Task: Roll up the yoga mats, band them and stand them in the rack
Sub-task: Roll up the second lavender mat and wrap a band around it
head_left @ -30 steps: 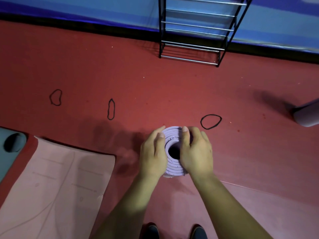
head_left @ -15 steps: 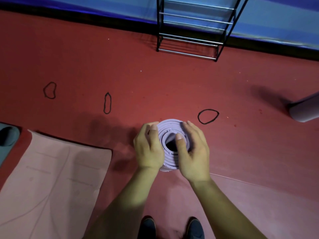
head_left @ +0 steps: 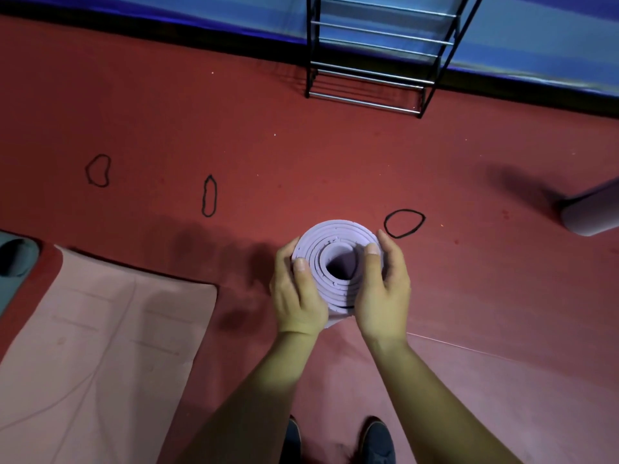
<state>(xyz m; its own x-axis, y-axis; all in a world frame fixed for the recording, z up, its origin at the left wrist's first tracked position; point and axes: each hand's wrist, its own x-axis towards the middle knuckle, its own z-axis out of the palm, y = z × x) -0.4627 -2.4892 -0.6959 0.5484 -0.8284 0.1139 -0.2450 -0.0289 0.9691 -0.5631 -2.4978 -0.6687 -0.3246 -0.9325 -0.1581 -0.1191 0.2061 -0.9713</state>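
A rolled lilac yoga mat (head_left: pixel 335 239) stands on end on the red floor, its spiral top facing the camera. My left hand (head_left: pixel 296 293) grips its left side with the thumb on the top edge. My right hand (head_left: pixel 382 289) grips its right side, thumb on the spiral. Three black bands lie on the floor: one (head_left: pixel 403 222) just right of the roll, one (head_left: pixel 209 195) to the left, one (head_left: pixel 98 170) farther left. The black metal rack (head_left: pixel 371 61) stands at the back against the wall.
A pink mat (head_left: pixel 100 346) lies flat at lower left, with a grey-green rolled mat (head_left: pixel 16 259) at the left edge. Another rolled mat (head_left: pixel 593 212) lies at the right edge. A flat pinkish mat (head_left: pixel 502 396) spreads at lower right. My shoes (head_left: pixel 335 443) show at the bottom.
Both hands slid outward from the top of the roll to its sides, uncovering the spiral end. The camera view shifted slightly.
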